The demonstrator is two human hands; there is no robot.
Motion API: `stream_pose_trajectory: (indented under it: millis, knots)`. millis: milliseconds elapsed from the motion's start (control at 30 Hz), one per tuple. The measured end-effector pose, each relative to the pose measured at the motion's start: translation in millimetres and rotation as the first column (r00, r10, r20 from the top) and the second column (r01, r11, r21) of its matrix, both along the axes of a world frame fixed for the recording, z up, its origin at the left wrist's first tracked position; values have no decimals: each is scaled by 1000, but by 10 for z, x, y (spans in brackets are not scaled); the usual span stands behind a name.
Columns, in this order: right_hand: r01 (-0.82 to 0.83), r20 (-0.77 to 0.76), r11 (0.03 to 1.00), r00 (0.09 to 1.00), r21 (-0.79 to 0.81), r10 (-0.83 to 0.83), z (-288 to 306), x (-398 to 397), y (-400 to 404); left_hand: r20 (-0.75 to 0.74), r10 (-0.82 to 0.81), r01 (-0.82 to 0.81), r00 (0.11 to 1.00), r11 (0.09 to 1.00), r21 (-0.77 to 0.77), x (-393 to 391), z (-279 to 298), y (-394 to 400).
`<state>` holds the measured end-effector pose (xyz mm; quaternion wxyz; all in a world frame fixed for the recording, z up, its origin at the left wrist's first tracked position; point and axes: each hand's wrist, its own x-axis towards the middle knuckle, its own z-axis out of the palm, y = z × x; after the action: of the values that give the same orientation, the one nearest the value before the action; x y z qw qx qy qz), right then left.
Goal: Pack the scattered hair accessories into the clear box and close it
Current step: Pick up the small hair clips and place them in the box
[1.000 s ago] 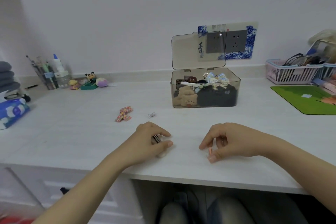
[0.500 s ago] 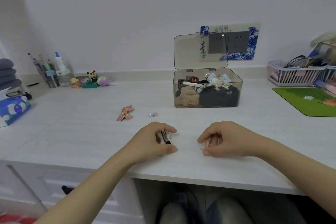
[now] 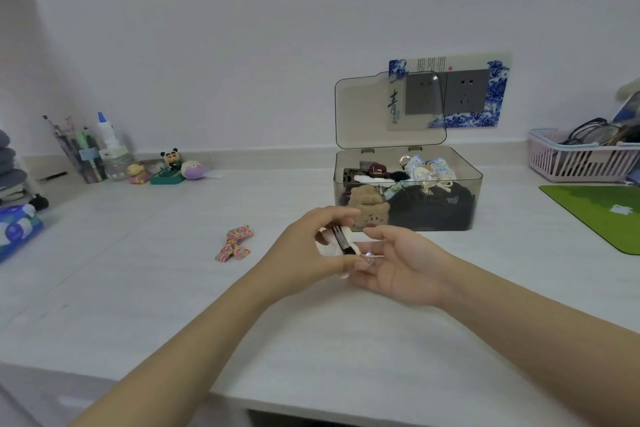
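Hands risen together, left hand point(image 3: 308, 246) pinching black clip point(image 3: 341, 240), right hand point(image 3: 405, 267) cupped

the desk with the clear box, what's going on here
A person is tidying hair accessories into the clear box, whose lid stands open at the back of the white desk. The left hand pinches a dark hair clip and is right against the open, palm-up right hand, where a small shiny clip lies near the fingers. The box already holds several pieces. A patterned bow lies on the desk, not yet packed.
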<state>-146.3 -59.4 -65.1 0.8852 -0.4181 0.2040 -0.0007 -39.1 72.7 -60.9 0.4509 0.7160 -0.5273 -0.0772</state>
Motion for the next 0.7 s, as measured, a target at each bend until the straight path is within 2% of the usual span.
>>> stream_pose_trajectory:
  millis: [167,267,333,400,533,600,700]
  knots:
    - [-49,32,995,998,90,46,-68,211,-4,-73,-65,71,995,995,75,222,-79,-121]
    - [-22,40,990,999,136,17,-43,293,-26,-86,-16,20,996,999,40,371,-54,-134]
    - [29,15,994,999,104,-31,-11,365,-40,-28,103,-102,994,994,51,525,17,-113]
    - [84,10,994,996,76,-85,-10,433,-40,80,195,-205,978,966,155,698,60,-54]
    - [96,48,995,994,-13,-95,-100,511,-34,136,158,-202,978,879,431,833,-9,63]
    - [96,67,994,993,-57,-93,-113,532,-33,206,151,-232,967,855,464,834,-47,43]
    - [87,74,992,994,-87,-80,-102,546,-28,257,192,-286,947,869,404,826,-54,13]
